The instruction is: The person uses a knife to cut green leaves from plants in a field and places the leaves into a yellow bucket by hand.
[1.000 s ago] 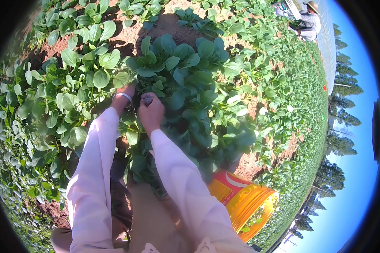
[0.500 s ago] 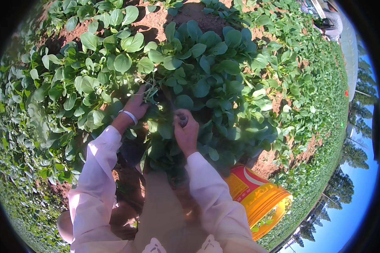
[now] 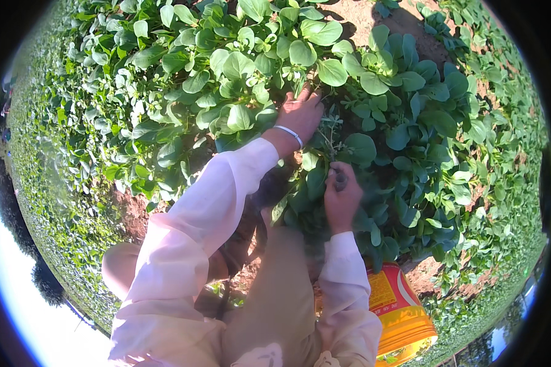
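My left hand (image 3: 301,116), with a pale bracelet on its wrist, reaches down among leafy green plants (image 3: 239,64). Its fingers bend inward at the base of some pale stems, and leaves hide what they pinch. Lower and to the right, my right hand (image 3: 341,199) is closed around the rounded handle (image 3: 340,180) of a hand tool. The tool's working end cannot be made out. Just above this fist is an uprooted-looking weed (image 3: 330,131) with thin pale stems; whether it touches the tool or my fingers is unclear. Broad dark-green leaves (image 3: 361,148) crowd the right hand.
A yellow and red bucket (image 3: 404,312) lies tilted beside my right forearm, with some greens in its mouth. Reddish soil (image 3: 358,15) shows between the plants. Rows of the same crop spread out on both sides. My knees and trousers (image 3: 272,293) are below my hands.
The view has swung left, so everything sits further right. My left hand has left the weed and reached farther into the plants. The weed is now by my right hand, which still grips the tool.
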`<state>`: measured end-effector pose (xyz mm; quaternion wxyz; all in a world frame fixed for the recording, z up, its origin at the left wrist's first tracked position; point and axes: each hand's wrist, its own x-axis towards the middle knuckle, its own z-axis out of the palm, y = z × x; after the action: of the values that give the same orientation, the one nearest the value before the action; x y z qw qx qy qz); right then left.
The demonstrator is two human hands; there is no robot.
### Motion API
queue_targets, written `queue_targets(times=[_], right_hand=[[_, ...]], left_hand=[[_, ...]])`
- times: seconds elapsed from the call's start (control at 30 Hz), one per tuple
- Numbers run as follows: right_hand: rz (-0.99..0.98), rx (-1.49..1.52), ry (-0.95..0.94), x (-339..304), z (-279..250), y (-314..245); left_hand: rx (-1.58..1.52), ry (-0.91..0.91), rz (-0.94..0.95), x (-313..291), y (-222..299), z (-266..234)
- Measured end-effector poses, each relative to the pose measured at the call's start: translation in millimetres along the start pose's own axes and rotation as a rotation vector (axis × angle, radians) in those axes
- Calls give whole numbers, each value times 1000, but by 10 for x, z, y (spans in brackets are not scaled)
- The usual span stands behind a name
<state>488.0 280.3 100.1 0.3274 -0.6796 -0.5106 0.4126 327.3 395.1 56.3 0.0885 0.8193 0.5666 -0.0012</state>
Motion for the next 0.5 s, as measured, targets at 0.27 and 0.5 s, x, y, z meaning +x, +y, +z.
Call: queue_targets(times=[0.27,0.5], right_hand=[[43,-2,31,601,335,-80],[0,21,-25,276,44,-144]], left_hand=[[-211,-103,-213,354,-191,161],[57,-442,65,296,-1013,344]])
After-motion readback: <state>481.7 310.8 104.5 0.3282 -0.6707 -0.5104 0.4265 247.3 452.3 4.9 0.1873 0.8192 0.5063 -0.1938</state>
